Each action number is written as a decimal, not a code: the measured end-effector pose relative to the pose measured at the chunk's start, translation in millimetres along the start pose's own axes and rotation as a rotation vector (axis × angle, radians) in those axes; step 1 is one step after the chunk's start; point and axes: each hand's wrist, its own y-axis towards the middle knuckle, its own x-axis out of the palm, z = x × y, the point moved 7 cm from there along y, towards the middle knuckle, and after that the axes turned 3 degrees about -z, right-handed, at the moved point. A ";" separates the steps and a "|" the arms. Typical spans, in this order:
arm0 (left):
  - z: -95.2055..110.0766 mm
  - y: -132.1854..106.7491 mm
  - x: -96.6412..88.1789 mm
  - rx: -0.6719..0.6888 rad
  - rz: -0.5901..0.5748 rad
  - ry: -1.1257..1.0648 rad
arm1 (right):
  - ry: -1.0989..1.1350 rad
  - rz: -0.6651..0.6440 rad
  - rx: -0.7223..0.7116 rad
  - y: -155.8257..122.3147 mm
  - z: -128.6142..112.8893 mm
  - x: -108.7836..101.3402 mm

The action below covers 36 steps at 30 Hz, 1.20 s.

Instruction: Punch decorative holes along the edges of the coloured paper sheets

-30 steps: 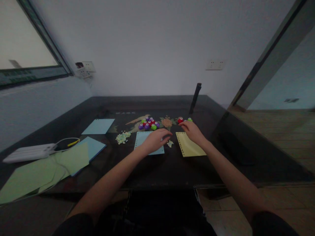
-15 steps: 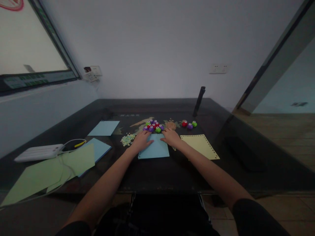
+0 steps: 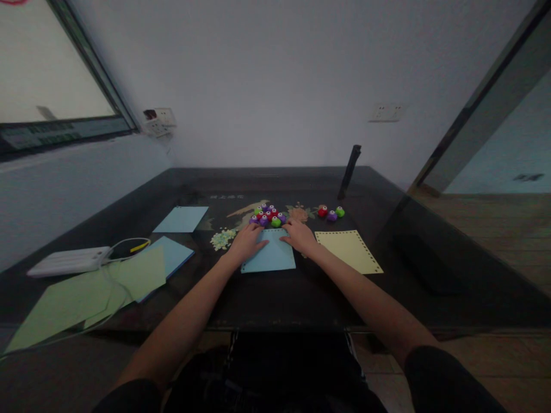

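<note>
A light blue paper sheet (image 3: 270, 259) lies on the dark table (image 3: 275, 298) in front of me. My left hand (image 3: 246, 242) rests on its far left corner and my right hand (image 3: 299, 236) on its far right corner, fingers pressed down on the paper. The far edge looks folded in towards the middle. Just beyond the sheet sits a cluster of small round purple, red and green punches (image 3: 267, 216). A yellow sheet (image 3: 348, 250) with punched holes along its edges lies to the right.
Three more punches (image 3: 330, 213) stand at the back right near a leaning black rod (image 3: 349, 163). Paper confetti (image 3: 221, 238) lies left of my hand. Blue sheets (image 3: 181, 218), green sheets (image 3: 86, 295) and a white power strip (image 3: 69, 261) are on the left.
My right hand left the yellow sheet and joined the left hand on the blue sheet. Both hands now press its far corners, which have folded inward.
</note>
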 end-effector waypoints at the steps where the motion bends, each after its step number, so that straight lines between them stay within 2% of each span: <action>1: 0.0 0.1 0.0 0.001 0.005 0.002 | 0.010 0.016 0.006 -1.0 0.2 -1.7; 5: 1.6 -0.4 -3.0 0.001 0.029 0.004 | 0.110 0.105 0.037 -2.4 4.7 -9.2; 8: 3.2 -1.1 -6.7 -0.014 0.040 0.002 | 0.281 0.141 0.078 0.8 13.9 -9.3; 14: 3.9 -0.4 -9.4 -0.017 0.074 -0.021 | 0.656 0.155 0.121 8.1 31.5 1.2; 22: 0.2 1.0 -12.0 0.004 0.153 -0.164 | 0.811 0.114 0.141 9.2 36.6 4.4; 27: -18.3 1.1 -24.2 -0.114 0.349 -0.395 | 0.973 0.144 0.100 12.4 46.3 0.1; 29: -27.7 1.6 -23.7 -0.182 0.385 -0.558 | 1.062 0.182 0.089 12.5 52.3 -2.8; 31: -33.9 2.5 -17.8 -0.243 0.359 -0.770 | 1.163 0.213 0.095 12.1 58.8 -4.5; 33: -34.8 2.8 -9.4 -0.288 0.287 -0.965 | 1.246 0.237 0.123 11.5 66.0 -5.1; 36: -29.2 1.9 0.0 -0.304 0.159 -1.128 | 1.310 0.267 0.160 11.0 76.2 -7.0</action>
